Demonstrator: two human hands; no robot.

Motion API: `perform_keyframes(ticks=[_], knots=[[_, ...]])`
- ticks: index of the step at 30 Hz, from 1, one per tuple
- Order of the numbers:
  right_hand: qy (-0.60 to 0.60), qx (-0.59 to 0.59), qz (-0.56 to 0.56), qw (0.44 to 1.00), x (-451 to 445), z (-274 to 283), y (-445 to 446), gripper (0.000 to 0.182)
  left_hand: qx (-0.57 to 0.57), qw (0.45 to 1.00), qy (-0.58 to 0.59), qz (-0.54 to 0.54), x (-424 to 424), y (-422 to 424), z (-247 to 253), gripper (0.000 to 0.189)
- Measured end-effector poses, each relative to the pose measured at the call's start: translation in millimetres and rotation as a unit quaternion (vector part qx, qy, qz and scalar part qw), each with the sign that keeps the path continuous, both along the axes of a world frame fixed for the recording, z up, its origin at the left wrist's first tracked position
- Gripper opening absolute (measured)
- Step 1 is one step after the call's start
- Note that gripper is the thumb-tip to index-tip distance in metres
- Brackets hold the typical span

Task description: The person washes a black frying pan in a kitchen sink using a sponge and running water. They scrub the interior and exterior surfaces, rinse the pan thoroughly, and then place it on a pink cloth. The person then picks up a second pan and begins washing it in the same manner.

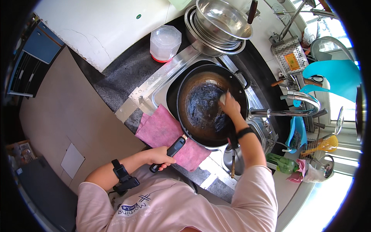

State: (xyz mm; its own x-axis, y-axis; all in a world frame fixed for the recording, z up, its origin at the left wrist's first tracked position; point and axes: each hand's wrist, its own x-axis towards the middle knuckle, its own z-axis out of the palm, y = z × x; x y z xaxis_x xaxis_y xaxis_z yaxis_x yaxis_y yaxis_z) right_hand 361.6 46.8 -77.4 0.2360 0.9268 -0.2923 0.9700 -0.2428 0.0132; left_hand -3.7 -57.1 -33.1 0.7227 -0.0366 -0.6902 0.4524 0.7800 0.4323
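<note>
A dark wok rests across the sink, its brown-stained inside wet with dark liquid. My left hand is closed around the wok's black handle. Inside the wok, my right hand grips a small pale pad against the far right part of the wall; its kind is hard to make out. Under the handle side, a pink cloth drapes over the counter's front edge. The chrome faucet reaches in from the right, its curved spout turned away from the wok.
Stacked stainless steel bowls stand behind the wok. An upturned clear plastic jar with a red lid sits left of them. To the right are a perforated metal basket, a turquoise caddy, a yellow strainer and a green bottle.
</note>
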Motion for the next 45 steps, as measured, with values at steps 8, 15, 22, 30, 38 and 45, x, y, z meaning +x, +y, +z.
perform_keyframes(ticks=[8, 15, 22, 30, 38, 45], knots=[[0.266, -0.003, 0.149, 0.952, -88, -9, -5, 0.05, 0.079, 0.997, 0.022, 0.0, 2, -2, 3, 0.018], [0.092, -0.069, 0.065, 0.991, -7, 8, -46, 0.057, 0.082, 0.997, 0.005, -0.003, 2, -3, 4, 0.019], [0.243, 0.094, 0.019, 0.965, -86, -15, 7, 0.054, 0.107, 0.994, 0.029, -0.008, 0, -1, 5, 0.018], [0.149, -0.329, -0.007, 0.932, -81, 74, -63, 0.068, 0.107, 0.994, 0.014, 0.009, 0, -4, 2, 0.018], [-0.108, 0.199, 0.02, 0.974, 13, 18, 13, 0.037, 0.07, 0.997, 0.0, 0.009, 0, -3, 0, 0.02], [0.367, 0.45, -0.199, 0.789, -33, 7, 99, 0.048, 0.071, 0.997, 0.008, -0.003, -1, -1, 5, 0.019]])
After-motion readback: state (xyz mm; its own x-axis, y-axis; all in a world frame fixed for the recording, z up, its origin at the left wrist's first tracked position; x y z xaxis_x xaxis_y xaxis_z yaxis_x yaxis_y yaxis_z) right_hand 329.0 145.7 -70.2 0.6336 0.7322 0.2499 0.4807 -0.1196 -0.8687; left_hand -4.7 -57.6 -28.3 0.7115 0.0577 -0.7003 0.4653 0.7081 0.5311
